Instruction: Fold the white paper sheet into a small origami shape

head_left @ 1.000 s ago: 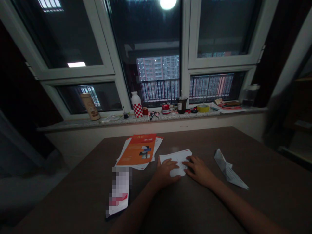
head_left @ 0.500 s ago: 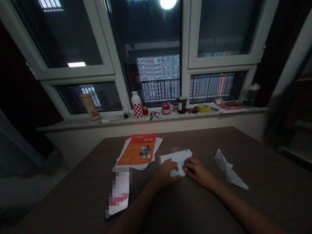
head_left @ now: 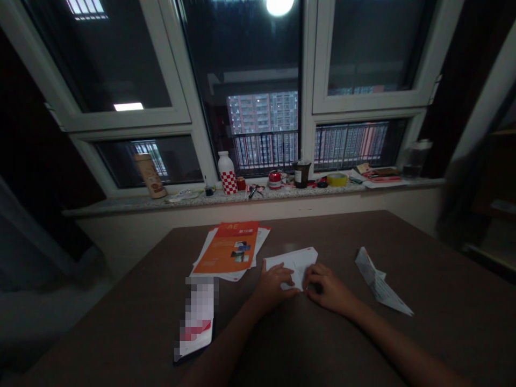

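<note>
A folded white sheet of paper [head_left: 298,263] lies on the table in front of me. My left hand [head_left: 277,282] holds its left part, with the fingers curled over the top and the thumb at the near edge. At the right edge, my right hand [head_left: 324,285] is closed with fingers and thumb together on the paper's near corner. Both hands cover parts of the sheet, so its lower folds are partly hidden. Off to the right rests a folded paper plane [head_left: 379,282] with printed lines, touched by neither hand.
An orange booklet [head_left: 229,250] lies on white sheets at the left. Nearer me is a phone-like object [head_left: 197,322], partly blurred out. Along the windowsill [head_left: 185,201] stand a checkered bottle [head_left: 228,174], a tan tumbler [head_left: 150,176], a dark cup [head_left: 301,174] and yellow tape [head_left: 337,179].
My right hand has shifted slightly toward me along the paper's right edge, its fingers more drawn together. The left thumb has moved slightly right; the paper stays in place.
</note>
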`<state>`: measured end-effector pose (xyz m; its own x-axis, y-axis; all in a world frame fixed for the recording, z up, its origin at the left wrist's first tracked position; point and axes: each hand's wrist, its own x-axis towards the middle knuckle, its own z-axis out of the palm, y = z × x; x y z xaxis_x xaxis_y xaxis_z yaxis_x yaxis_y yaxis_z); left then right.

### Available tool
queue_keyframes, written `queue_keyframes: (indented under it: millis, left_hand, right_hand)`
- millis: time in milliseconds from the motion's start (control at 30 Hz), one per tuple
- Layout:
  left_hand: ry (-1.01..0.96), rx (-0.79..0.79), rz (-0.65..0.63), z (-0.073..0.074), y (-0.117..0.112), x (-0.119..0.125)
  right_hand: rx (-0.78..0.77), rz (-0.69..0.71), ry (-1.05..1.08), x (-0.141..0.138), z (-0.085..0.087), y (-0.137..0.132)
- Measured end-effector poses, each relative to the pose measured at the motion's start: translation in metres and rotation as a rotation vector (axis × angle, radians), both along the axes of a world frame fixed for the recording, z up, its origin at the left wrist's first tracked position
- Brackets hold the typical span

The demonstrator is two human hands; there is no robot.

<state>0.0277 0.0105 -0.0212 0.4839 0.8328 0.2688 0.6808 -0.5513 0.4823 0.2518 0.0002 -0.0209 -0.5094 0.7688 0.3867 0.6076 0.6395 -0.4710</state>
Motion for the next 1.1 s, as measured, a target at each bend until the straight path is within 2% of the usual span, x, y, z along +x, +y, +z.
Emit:
queue_keyframes:
  millis: [133, 467, 600, 867, 1100]
  left_hand:
    - [-0.009, -0.011, 0.018, 0.001, 0.000, 0.001]
    - [0.015, -0.051, 0.015, 0.017, -0.011, -0.003]
    - [-0.005, -0.042, 0.022, 0.016, -0.008, -0.006]
    - [-0.044, 0.056, 0.144, 0.017, -0.004, -0.004]
    - [-0.042, 0.041, 0.196, 0.011, 0.004, -0.001]
  right_hand:
    - [-0.002, -0.012, -0.018, -0.001, 0.001, -0.001]
    - [0.011, 0.001, 0.004, 0.004, -0.006, 0.007]
    - [-0.012, -0.009, 0.021, 0.004, -0.006, 0.009]
    - [-0.022, -0.017, 0.048, 0.006, -0.004, 0.009]
    - [-0.058, -0.047, 0.014, 0.007, -0.004, 0.009]
